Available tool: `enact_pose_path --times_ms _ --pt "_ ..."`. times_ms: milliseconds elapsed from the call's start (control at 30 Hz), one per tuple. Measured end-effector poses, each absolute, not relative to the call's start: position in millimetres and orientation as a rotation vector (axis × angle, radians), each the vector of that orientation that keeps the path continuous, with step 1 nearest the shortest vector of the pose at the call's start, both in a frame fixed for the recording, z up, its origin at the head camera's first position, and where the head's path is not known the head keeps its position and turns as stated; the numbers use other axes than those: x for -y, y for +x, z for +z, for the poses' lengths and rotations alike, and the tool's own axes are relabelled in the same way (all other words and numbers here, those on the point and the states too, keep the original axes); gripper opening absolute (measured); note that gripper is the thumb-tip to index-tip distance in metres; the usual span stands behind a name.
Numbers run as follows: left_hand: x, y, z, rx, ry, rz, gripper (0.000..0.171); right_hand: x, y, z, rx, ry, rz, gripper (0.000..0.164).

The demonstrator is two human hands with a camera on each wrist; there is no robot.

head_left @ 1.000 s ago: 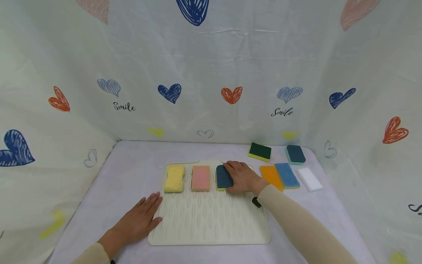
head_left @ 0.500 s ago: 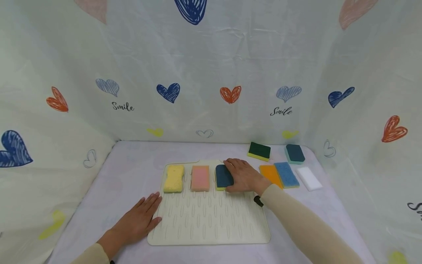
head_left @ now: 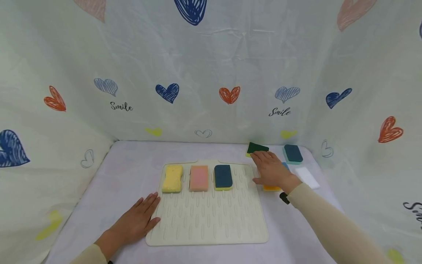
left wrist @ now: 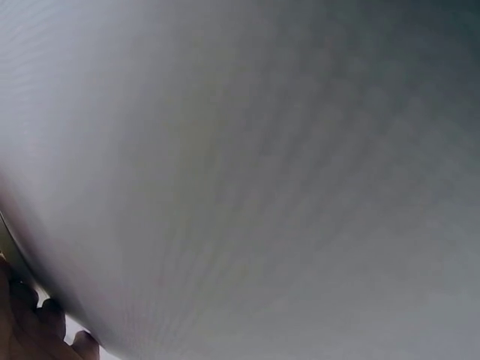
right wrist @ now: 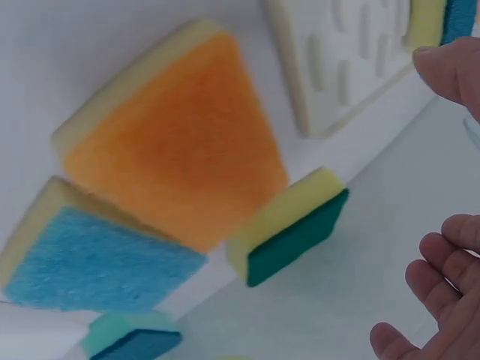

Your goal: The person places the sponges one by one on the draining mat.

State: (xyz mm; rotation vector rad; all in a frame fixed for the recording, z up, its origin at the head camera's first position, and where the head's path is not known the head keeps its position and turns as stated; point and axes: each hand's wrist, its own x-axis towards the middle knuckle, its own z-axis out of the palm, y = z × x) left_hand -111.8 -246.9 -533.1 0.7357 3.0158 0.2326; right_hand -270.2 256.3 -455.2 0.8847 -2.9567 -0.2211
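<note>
My left hand (head_left: 136, 220) rests with straight fingers at the left edge of a cream ridged mat (head_left: 211, 216). Along the mat's back stand a yellow sponge (head_left: 172, 178), a pink sponge (head_left: 199, 178) and a dark blue-topped sponge (head_left: 223, 176) in a row. My right hand (head_left: 271, 168), fingers spread and holding nothing, is over the orange sponge (head_left: 271, 188) just right of the mat. Its fingertips overlap the dark green sponge (head_left: 257, 147) in the head view. In the right wrist view the orange sponge lies beside a blue sponge (right wrist: 105, 259), apart from the fingers.
A white sponge block (head_left: 307, 178) and a teal sponge (head_left: 293, 154) lie at the right of the table (head_left: 138, 157). A heart-printed curtain (head_left: 204, 66) hangs around the back and sides. The left wrist view is mostly a blurred pale surface.
My right hand has let go of the dark blue-topped sponge, leaving it on the mat, and has moved right over the orange sponge. My left hand has stayed in place.
</note>
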Motion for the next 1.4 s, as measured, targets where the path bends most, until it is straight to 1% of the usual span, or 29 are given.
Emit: enact_pose_path --times_ms 100,267,500,600,800,1033,1167,1400 --pt "247.1 -112.0 -531.7 -3.009 0.717 0.191 0.069 -276.1 -267.9 -463.0 2.957 0.856 -0.285 0.092" --pt "246.0 -113.0 -529.9 -2.991 0.723 0.169 0.069 -302.7 -261.6 -471.8 2.913 0.888 -0.383 0.093" --pt "246.1 -112.6 -531.4 -2.973 0.710 0.175 0.070 -321.9 -257.7 -483.5 2.876 0.940 -0.580 0.096" --pt "245.8 -112.5 -530.2 -2.969 0.709 0.169 0.070 -323.8 -258.5 -485.0 2.869 0.956 -0.611 0.099" --pt "244.9 -112.5 -528.3 -2.964 0.735 0.175 0.070 -323.4 -263.4 -487.4 2.907 0.974 -0.636 0.096" --pt "245.8 -111.2 -529.0 -2.957 0.715 0.171 0.070 -317.5 -271.4 -487.1 3.014 0.996 -0.549 0.095" --pt "245.4 -111.7 -529.0 -2.946 0.695 0.185 0.071 -314.3 -276.5 -486.2 3.131 0.945 -0.485 0.097" --pt "244.6 -111.4 -530.3 -2.932 0.668 0.188 0.073 -307.6 -278.7 -482.4 3.303 0.831 -0.405 0.105"
